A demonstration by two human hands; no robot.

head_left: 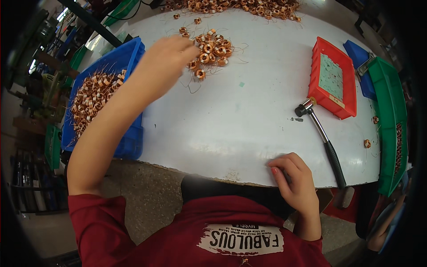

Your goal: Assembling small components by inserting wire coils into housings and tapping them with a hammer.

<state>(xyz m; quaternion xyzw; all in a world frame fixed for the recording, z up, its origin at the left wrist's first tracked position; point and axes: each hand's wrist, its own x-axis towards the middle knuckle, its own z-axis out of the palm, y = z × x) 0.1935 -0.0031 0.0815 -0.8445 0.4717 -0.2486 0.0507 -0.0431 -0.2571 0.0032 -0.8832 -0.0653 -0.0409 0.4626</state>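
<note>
The left hand (171, 58) was at the left side of a loose pile of copper-wound rings (213, 50) on the worktop (200, 129); its fingertips were hidden, so any grip could not be told. The right hand (297, 180) lay near the front edge, fingers half-curled, seemingly empty. The rings looked light and firm, their wires easily bent: best pinched by the body.

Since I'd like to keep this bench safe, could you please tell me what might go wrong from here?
The jumbled, wire-trailing coils at the left hand could snag one another if one is pulled away. The hammer lies with its grip end at the near edge of the table, not far from the right hand, so a bump might knock it off.
</note>
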